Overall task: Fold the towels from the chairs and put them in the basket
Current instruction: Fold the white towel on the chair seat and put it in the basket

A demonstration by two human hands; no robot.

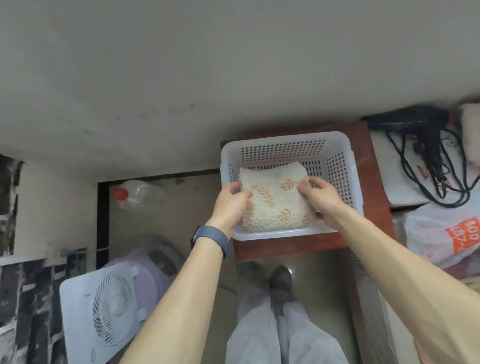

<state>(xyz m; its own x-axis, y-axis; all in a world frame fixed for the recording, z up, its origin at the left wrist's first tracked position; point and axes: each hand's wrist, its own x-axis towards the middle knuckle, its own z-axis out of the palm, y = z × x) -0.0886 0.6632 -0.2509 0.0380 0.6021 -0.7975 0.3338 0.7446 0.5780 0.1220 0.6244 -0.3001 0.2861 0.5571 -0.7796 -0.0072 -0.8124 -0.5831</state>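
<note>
- The folded towel (275, 199), cream with tan leaf prints, was down inside the white perforated basket (284, 140), towards its near side; I could not tell whether it touched the bottom
- The left hand (230, 204) gripped the towel's left edge, thumb on the top face and fingers curled round the side; a dark watch (209, 237) was strapped on that wrist
- The right hand (323, 195) gripped the right edge likewise, fingers bent over the cloth
- The basket stood on a small reddish-brown tabletop (286, 246) close against the pale wall
- On the floor to the left lay a white box fan (104, 312), and beyond it a clear bottle (137, 194) with a red cap
- To the right a black hair dryer (414, 121) lay with its cord tangled, and a white plastic bag (449, 235) with orange print sat nearer
</note>
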